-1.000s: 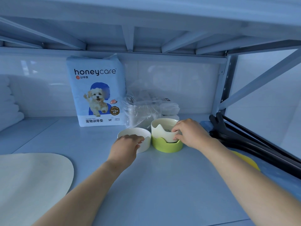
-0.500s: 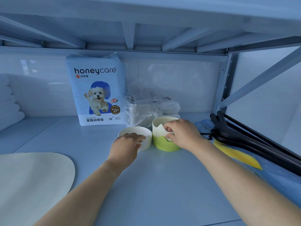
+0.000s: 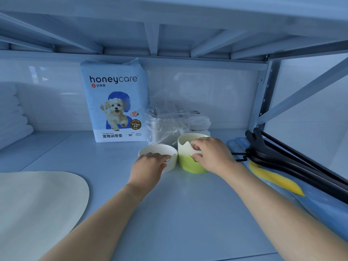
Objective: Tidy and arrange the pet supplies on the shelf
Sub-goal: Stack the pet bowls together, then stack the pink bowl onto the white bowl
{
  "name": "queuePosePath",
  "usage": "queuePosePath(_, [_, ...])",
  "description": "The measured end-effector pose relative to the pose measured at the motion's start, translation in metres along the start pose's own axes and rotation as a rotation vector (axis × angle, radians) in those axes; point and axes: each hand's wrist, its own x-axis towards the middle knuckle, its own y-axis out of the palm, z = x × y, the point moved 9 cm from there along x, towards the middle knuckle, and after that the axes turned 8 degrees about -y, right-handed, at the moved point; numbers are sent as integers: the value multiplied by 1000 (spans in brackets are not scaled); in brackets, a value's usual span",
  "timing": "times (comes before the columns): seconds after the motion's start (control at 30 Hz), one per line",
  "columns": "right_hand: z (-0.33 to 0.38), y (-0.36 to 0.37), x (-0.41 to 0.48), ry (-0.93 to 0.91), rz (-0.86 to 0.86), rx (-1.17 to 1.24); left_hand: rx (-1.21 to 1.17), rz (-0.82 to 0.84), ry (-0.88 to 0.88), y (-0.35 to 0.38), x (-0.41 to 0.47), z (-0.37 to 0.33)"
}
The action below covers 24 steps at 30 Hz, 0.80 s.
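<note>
While the left hand [image 3: 148, 166] curls over the near rim of the white bowl [image 3: 158, 150] and the right hand [image 3: 211, 156] pinches the rim of the green bowl [image 3: 188, 165], both on the shelf [image 3: 188, 213] before the pad pack [image 3: 116, 102], slide them level, slowly, without knocking rims.

Upright white bowl [image 3: 156, 148] just beside cream-and-green bowl [image 3: 188, 164] on the shelf [image 3: 188, 213]; honeycare pad pack [image 3: 114, 102] upright behind

The shelf [image 3: 188, 213] is smooth painted metal, faintly shiny. At the far wall the pad pack [image 3: 114, 102] is glossy plastic film, the bag [image 3: 165, 125] right of it clear crinkled plastic. The white bowl [image 3: 156, 148] looks glossy, the green bowl [image 3: 188, 165] smooth, the near-left mat [image 3: 37, 204] matt
</note>
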Motion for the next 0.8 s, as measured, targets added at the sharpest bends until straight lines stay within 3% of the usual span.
queuePosePath(0.23, [33,-16,5,-119,-192,161,-10,75,-103,-13,5,15])
queuePosePath(0.53, [109,8,28,-314,-64,306,79,62,-277,-74,-21,70])
queuePosePath(0.8, [221,16,56,-506,-57,490,109,-18,-418,-147,-77,145])
